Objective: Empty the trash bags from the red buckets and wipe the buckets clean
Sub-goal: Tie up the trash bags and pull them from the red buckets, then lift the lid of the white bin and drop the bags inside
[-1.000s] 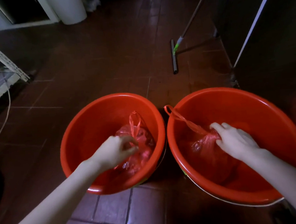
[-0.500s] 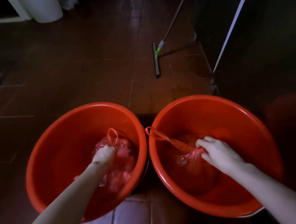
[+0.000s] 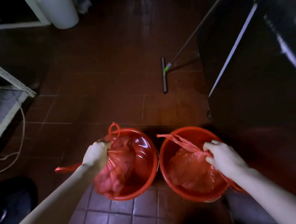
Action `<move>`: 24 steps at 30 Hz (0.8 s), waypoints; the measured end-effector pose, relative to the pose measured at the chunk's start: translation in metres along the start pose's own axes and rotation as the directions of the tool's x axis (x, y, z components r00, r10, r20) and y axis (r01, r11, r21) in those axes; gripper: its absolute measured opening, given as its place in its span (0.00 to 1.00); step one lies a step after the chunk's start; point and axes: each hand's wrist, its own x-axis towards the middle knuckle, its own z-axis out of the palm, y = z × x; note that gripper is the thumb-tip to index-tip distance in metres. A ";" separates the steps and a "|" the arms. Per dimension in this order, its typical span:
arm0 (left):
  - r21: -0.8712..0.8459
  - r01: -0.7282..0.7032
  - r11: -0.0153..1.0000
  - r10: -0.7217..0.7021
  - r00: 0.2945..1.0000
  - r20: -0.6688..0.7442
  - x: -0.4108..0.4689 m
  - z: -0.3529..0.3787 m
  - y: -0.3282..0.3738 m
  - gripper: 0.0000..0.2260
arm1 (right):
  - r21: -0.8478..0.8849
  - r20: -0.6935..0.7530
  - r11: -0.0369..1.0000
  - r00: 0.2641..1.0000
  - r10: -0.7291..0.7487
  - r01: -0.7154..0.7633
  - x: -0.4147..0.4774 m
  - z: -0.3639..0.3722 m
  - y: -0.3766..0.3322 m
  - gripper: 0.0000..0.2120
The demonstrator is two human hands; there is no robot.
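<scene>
Two red buckets stand side by side on the brown tiled floor, the left bucket (image 3: 146, 153) and the right bucket (image 3: 166, 173). My left hand (image 3: 96, 154) grips the neck of a full red trash bag (image 3: 114, 176), which hangs above the left bucket's near rim, its handles sticking up and to the left. My right hand (image 3: 222, 157) holds the gathered top of a second red trash bag (image 3: 190, 171), whose body is still inside the right bucket with its handles stretched to the upper left.
A floor squeegee (image 3: 164, 76) with a long pole leans at the back right beside a dark cabinet (image 3: 257, 105). A white cylinder bin (image 3: 61, 11) stands at the back left. A metal rack (image 3: 7, 96) with a cable sits on the left. A dark shoe (image 3: 9, 207) is at bottom left.
Both hands have closed on the bag necks and pulled upward. The left bag has risen out of its bucket. The view has pulled back, so the buckets look smaller.
</scene>
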 end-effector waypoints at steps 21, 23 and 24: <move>-0.164 -0.118 0.979 0.068 0.956 -0.285 -0.187 -0.398 -0.053 0.04 | 0.058 -0.190 0.965 0.952 -0.240 0.255 -0.090 -0.352 -0.251 0.10; -0.153 -0.099 0.983 0.042 0.939 -0.341 -0.194 -0.421 -0.066 0.05 | 0.085 -0.229 0.950 0.934 -0.273 0.299 -0.082 -0.365 -0.280 0.10; -0.148 -0.088 0.985 0.028 0.930 -0.365 -0.195 -0.431 -0.073 0.06 | 0.093 -0.248 0.943 0.925 -0.290 0.320 -0.078 -0.371 -0.294 0.10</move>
